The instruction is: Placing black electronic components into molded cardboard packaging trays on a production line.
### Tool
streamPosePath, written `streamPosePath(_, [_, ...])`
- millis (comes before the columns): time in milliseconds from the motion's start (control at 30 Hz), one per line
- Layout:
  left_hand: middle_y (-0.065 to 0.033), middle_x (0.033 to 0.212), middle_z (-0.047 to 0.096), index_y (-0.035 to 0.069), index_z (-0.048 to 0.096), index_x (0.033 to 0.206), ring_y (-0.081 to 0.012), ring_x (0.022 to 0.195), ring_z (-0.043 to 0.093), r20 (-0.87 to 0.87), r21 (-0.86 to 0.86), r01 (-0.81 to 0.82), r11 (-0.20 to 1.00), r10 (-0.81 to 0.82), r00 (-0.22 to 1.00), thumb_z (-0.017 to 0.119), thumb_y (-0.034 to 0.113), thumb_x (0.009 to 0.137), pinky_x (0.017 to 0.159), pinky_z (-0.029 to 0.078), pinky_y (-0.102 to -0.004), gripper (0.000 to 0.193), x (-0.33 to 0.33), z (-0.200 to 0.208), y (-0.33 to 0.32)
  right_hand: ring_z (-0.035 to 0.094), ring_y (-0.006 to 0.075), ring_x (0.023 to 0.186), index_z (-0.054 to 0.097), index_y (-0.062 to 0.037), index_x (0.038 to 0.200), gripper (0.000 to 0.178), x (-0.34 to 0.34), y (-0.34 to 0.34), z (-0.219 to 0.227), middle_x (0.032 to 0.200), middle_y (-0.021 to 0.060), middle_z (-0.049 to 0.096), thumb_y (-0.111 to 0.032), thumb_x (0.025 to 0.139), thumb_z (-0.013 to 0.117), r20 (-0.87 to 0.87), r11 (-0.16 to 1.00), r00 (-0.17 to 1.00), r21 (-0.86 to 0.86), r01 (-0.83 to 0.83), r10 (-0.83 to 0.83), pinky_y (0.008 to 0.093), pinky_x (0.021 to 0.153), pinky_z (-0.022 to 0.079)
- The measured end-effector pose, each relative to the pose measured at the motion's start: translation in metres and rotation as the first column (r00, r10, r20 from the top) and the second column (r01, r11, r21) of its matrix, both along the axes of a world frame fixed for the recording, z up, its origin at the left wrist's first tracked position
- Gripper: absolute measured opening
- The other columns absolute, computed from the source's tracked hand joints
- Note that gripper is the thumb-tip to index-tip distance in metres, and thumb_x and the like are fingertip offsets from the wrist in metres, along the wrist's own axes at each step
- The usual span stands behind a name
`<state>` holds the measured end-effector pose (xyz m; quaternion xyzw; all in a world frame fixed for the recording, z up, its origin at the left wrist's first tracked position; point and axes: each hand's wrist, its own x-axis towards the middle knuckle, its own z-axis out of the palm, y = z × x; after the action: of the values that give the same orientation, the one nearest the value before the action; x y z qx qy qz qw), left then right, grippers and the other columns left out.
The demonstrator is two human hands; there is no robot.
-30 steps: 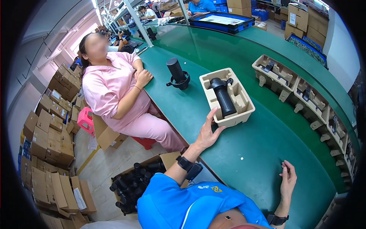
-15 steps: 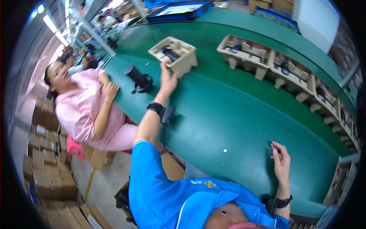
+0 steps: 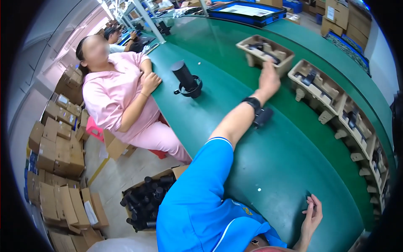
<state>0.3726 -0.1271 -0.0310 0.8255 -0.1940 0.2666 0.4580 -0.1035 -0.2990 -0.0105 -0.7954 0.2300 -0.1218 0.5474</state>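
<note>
My left hand [image 3: 268, 80] is stretched far out over the green bench and holds the near wall of a beige moulded pulp tray [image 3: 283, 63]. Its fingertips lie at the rim and are partly hidden. Inside that tray are black parts [image 3: 261, 45], too small to name. The tray sits at the left end of a row of similar pulp trays [image 3: 299, 80], a little apart from the nearest one. My right hand [image 3: 311, 215] hovers low over the bench's near right part, empty, its fingers loosely bent and apart.
A black cylinder in a ring-shaped base [image 3: 188, 82] stands on the bench at left. Beyond it sits a person in pink [image 3: 121, 90], arms folded at the edge. A carton of black cylindrical parts [image 3: 149, 199] is on the floor beside me. A blue tray [image 3: 247, 12] lies at the back.
My left hand has moved the pulp tray rightward and back, close to the row. The view has turned left, bringing the carton of black parts into sight. My right hand stays low over the bench.
</note>
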Motion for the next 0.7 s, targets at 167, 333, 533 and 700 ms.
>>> streamPosePath(167, [-0.0249,0.116,0.044,0.005,0.028,0.129,-0.0486,0.103,0.051,-0.038,0.056,0.019,0.998,-0.017,0.999,0.057,-0.007,0.074,0.084,0.046,-0.0539,0.063,-0.017,0.006,-0.011,0.062,0.0139,0.095,0.058,-0.0013,0.123,0.031,0.018,-0.003,-0.002,0.109,0.0104,0.065,-0.019,0.098,0.050,0.012,0.998,0.998,0.008,-0.056,0.056,0.0218,0.060,0.047])
streamPosePath(333, [-0.0262,0.113,0.044,0.007,0.026,0.131,-0.0494,0.104,0.050,-0.038,0.095,0.036,0.995,-0.033,0.999,0.056,-0.008,0.074,0.083,0.046,-0.0541,0.066,-0.020,0.007,-0.014,0.062,0.0135,0.094,0.058,-0.0013,0.123,0.032,0.021,0.001,-0.001,0.109,0.0103,0.065,-0.019,0.098,0.051,0.017,0.998,0.998,-0.004,-0.066,0.066,0.0216,0.060,0.047])
streamPosePath(533, [-0.0279,0.117,0.044,0.009,0.017,0.141,-0.0502,0.107,0.049,-0.227,0.149,0.112,0.983,-0.076,0.971,0.060,-0.001,0.076,0.089,0.045,-0.0530,0.079,-0.037,0.021,-0.006,0.061,0.0128,0.095,0.057,-0.0020,0.124,0.032,0.025,0.005,-0.004,0.108,0.0101,0.065,-0.020,0.098,0.052,0.041,0.997,0.996,-0.004,-0.075,0.075,0.0207,0.058,0.046])
streamPosePath(700, [-0.0304,0.127,0.042,0.009,0.013,0.146,-0.0489,0.113,0.049,-0.339,0.211,0.224,0.951,-0.144,0.930,0.063,0.010,0.079,0.093,0.044,-0.0515,0.084,-0.042,0.030,0.007,0.059,0.0159,0.103,0.056,-0.0025,0.126,0.033,0.022,-0.006,0.005,0.115,0.0104,0.062,-0.020,0.098,0.051,0.004,0.995,0.995,-0.008,-0.104,0.104,0.0248,0.070,0.050])
